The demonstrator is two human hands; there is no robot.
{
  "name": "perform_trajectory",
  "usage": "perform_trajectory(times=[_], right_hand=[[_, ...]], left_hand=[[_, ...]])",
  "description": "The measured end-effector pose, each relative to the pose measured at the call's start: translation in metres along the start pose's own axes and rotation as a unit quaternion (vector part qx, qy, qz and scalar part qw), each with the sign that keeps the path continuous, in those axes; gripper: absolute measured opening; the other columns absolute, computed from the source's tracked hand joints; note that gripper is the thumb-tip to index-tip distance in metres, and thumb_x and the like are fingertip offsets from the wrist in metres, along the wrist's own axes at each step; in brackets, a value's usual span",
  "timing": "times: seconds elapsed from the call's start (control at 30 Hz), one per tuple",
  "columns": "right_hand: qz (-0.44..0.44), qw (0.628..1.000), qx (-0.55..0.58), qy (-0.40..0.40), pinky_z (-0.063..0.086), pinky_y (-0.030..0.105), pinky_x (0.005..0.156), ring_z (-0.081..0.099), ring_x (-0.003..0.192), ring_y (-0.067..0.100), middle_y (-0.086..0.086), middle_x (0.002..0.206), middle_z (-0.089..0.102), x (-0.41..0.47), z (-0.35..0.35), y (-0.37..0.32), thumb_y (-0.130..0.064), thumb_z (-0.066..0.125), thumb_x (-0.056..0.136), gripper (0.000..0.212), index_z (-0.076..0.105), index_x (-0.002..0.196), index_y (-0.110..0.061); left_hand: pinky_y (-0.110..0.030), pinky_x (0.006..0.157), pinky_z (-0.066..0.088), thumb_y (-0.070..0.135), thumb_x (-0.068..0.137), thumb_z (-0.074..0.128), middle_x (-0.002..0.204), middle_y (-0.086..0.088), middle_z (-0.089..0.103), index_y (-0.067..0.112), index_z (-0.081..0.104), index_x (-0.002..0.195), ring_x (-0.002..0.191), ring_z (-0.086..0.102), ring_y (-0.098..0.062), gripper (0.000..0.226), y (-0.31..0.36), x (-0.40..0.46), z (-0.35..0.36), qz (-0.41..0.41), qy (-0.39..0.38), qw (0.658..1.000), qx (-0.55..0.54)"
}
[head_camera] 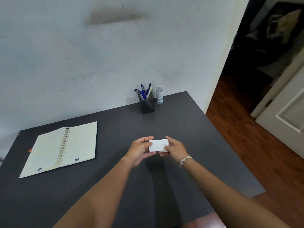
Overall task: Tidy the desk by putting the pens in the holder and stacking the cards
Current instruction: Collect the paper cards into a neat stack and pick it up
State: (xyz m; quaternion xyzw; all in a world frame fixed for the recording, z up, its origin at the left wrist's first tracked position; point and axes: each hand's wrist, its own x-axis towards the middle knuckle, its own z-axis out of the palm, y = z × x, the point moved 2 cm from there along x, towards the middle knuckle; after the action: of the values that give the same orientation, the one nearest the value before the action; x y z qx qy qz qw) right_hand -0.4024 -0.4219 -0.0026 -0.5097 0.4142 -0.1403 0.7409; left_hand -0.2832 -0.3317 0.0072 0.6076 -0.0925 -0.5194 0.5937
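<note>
An open spiral notebook (pixel 60 149) is lying flat on the left part of the dark grey surface (pixel 115 178), its pale pages facing up and its wire binding running down the middle. A small orange scrap (pixel 30 150) is showing just beside its left edge.

Toward the middle, the person's left hand (pixel 139 151) is reaching forward over the surface, its thumb on top and its fingers curled underneath the left end of a small stack of white cards (pixel 158 145). The stack is being held level above the surface, between the two hands and not touching the desk top. The right hand (pixel 176 149), wearing a pale bracelet (pixel 185 159) at the wrist, is pinching the right end of the same stack, thumb over and fingers below. Both hands are closing on the cards, one at each short end.

Farther back, near the wall, a dark square holder (pixel 146 104) is standing upright with several pens (pixel 143 92), mostly blue, sticking out of its top at angles. Just beside it on the right, a small clear bottle (pixel 159 95) with a white label is standing upright. Beyond the surface's right edge, a wooden floor (pixel 246 145) and a white door (pixel 287 104) are showing.
</note>
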Motion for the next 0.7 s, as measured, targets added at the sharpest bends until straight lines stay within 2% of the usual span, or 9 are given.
perform_trajectory(times=[0.13, 0.27, 0.43, 0.57, 0.7], right_hand=[[0.002, 0.998, 0.058, 0.034, 0.056, 0.022, 0.049, 0.060, 0.066, 0.027, 0.024, 0.124, 0.052, -0.013, -0.004, -0.008, 0.016, 0.039, 0.088, 0.052, 0.039, 0.137, -0.002], [-0.004, 0.994, 0.093, 0.063, 0.058, 0.025, 0.053, 0.059, 0.089, 0.033, 0.023, 0.120, 0.051, -0.023, -0.007, -0.009, 0.018, 0.038, 0.088, 0.050, 0.042, 0.133, -0.002], [-0.001, 0.990, 0.103, 0.093, 0.059, 0.025, 0.055, 0.057, 0.098, 0.032, 0.018, 0.114, 0.051, -0.039, -0.015, -0.004, 0.018, 0.036, 0.088, 0.042, 0.048, 0.123, -0.001], [-0.003, 0.988, 0.091, 0.122, 0.059, 0.024, 0.055, 0.058, 0.096, 0.031, 0.016, 0.110, 0.052, -0.046, -0.025, -0.001, 0.015, 0.035, 0.088, 0.034, 0.052, 0.110, -0.005], [-0.006, 0.983, 0.101, 0.152, 0.058, 0.024, 0.053, 0.059, 0.088, 0.027, 0.015, 0.106, 0.054, -0.050, -0.042, -0.001, 0.011, 0.036, 0.090, 0.028, 0.054, 0.107, -0.003]], left_hand=[[-0.032, 0.066, 0.059, 0.006, 0.094, 0.047, 0.107, -0.012, 0.067, 0.016, 0.062, 0.107, 0.093, 0.067, -0.022, 0.022, 0.003, 0.002, 0.001, -0.038, -0.065, 0.997, -0.033], [-0.027, 0.063, 0.060, 0.005, 0.094, 0.047, 0.103, -0.012, 0.068, 0.014, 0.064, 0.104, 0.088, 0.066, -0.020, 0.022, 0.003, 0.003, 0.006, -0.048, -0.099, 0.993, -0.035], [-0.026, 0.063, 0.061, 0.004, 0.093, 0.050, 0.096, -0.011, 0.068, 0.013, 0.064, 0.101, 0.083, 0.066, -0.019, 0.019, -0.005, 0.004, 0.015, -0.056, -0.126, 0.990, -0.015], [-0.026, 0.061, 0.060, 0.005, 0.092, 0.052, 0.094, -0.012, 0.068, 0.011, 0.064, 0.099, 0.079, 0.066, -0.019, 0.016, -0.014, 0.006, 0.027, -0.050, -0.130, 0.990, -0.001], [-0.025, 0.056, 0.059, 0.004, 0.091, 0.054, 0.092, -0.012, 0.068, 0.012, 0.066, 0.094, 0.072, 0.068, -0.017, 0.015, -0.021, 0.010, 0.047, -0.039, -0.124, 0.991, 0.014]])
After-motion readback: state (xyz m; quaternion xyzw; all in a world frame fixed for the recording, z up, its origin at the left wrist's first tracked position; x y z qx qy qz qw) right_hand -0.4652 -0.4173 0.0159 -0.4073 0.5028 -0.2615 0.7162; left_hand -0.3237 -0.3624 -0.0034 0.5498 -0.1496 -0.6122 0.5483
